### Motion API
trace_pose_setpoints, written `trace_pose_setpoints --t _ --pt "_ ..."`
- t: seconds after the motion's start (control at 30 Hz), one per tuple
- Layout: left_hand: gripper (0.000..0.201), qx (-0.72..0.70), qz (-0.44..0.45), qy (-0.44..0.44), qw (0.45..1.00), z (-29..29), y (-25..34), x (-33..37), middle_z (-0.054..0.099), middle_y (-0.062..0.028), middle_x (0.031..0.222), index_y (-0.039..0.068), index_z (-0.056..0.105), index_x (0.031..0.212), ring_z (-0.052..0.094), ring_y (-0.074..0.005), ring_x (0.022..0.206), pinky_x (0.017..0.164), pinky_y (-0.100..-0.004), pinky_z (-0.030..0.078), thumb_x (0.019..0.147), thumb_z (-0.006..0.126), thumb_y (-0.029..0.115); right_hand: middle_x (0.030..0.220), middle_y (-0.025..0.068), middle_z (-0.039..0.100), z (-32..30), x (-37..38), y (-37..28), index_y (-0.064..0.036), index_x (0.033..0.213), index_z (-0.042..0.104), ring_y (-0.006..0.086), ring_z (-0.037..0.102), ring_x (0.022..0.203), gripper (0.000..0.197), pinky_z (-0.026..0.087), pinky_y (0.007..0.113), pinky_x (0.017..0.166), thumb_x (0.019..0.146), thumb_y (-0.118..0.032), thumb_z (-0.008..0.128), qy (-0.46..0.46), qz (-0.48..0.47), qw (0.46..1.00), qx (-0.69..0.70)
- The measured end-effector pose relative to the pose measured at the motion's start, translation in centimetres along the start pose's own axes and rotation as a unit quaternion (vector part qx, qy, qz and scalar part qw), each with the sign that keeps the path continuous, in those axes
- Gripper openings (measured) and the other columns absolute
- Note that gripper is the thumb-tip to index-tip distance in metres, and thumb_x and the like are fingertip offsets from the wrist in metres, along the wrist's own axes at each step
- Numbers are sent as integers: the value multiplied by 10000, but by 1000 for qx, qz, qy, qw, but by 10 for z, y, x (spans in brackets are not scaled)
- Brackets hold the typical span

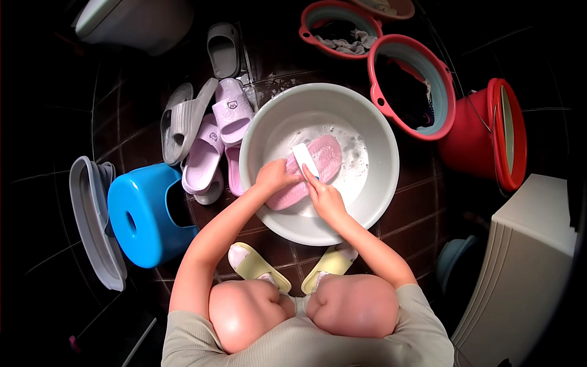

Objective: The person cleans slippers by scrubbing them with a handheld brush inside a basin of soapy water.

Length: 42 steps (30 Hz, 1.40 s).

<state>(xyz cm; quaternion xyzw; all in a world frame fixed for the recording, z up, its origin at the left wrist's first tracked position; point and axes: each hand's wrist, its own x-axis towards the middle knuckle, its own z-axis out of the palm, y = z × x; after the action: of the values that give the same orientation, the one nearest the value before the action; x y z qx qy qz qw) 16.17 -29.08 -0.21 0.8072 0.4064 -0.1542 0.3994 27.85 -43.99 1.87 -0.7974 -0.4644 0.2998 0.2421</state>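
A pink slipper (324, 158) lies tilted over soapy water inside the large white basin (380, 202). My left hand (276, 176) is closed round the slipper's left side, at its strap. From the near right, my right hand (326, 200) grips a long white brush (304, 157) and holds it against the slipper. A trace of blue shows under the brush beside my fingers; its bristles are otherwise hidden. Foam and bubbles float around the slipper.
Left of the basin are lilac slippers (235, 110), grey slippers (188, 122) and a blue stool (142, 214). Red-rimmed tubs (449, 92) with cloth stand at the far right, near a red bucket (474, 131). A pale cabinet (520, 257) stands at right.
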Motion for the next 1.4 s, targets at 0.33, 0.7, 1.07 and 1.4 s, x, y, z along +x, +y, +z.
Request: trace_pose_setpoints --t 0.33,0.7,1.07,1.4 --pt "645 1 14 57 998 7 -6 -6 647 -229 862 -22 636 879 637 -353 855 768 -444 491 620 739 560 740 268 602 3 2 -3 -344 1380 379 436 604 733 482 479 495 642 916 -263 481 -46 -65 995 55" --pt "662 -14 0 20 1000 4 -5 -7 659 -204 887 -13 631 916 639 -355 878 777 -439 496 608 745 561 698 269 594 4 3 3 -329 1395 357 447 602 689 498 467 495 619 917 -294 494 -42 -19 998 30" --pt "686 -55 29 62 996 5 -12 -8 658 -211 880 -27 628 892 642 -355 869 772 -447 496 603 742 584 692 239 607 6 1 -8 -373 1379 374 415 617 686 486 489 486 625 911 -329 498 -59 -26 998 -16" --pt "691 13 -3 56 998 4 -9 -6 661 -209 856 -26 642 893 650 -351 845 751 -441 507 604 737 594 680 229 608 3 7 -3 -353 1366 407 409 609 647 463 480 452 604 918 -300 511 -24 -18 999 13"
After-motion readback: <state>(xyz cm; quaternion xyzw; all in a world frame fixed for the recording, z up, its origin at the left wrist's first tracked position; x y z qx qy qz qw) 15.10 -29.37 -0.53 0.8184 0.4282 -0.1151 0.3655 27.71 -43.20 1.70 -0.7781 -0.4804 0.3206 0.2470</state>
